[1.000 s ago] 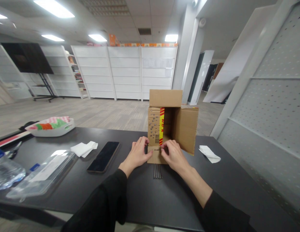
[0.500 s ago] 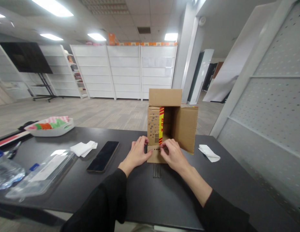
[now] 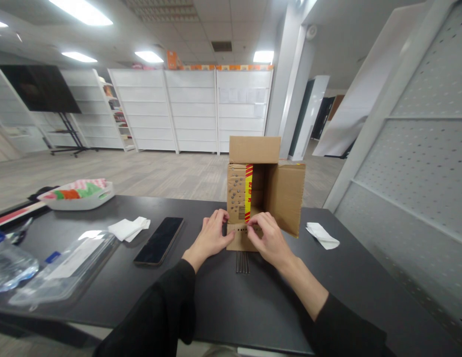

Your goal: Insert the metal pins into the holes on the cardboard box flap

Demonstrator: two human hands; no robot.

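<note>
An open cardboard box (image 3: 285,196) stands on its side on the dark table, with a yellow-and-red tape strip down its left flap. That flap carries many small dark round spots. Its bottom flap (image 3: 238,243) lies toward me and has a row of small dark holes. My left hand (image 3: 212,235) is curled round the box's lower left corner, its thumb against the bottom flap. Thumb and index finger of my right hand (image 3: 268,238) are pinched together just above the row of holes; whatever they hold is too small to make out. Several thin metal nails (image 3: 242,263) lie side by side before the flap.
Left of the box lie a black phone (image 3: 159,241), a folded white tissue (image 3: 129,229), a clear plastic case (image 3: 67,267) and a water bottle (image 3: 11,265). Farther back sits a white basket (image 3: 82,202) with colourful cloth. Another tissue (image 3: 322,235) lies at right, near a perforated panel (image 3: 420,163).
My right hand has shifted very slightly, its fingers still pinched over the holes. The left hand, the box and the nails look the same.
</note>
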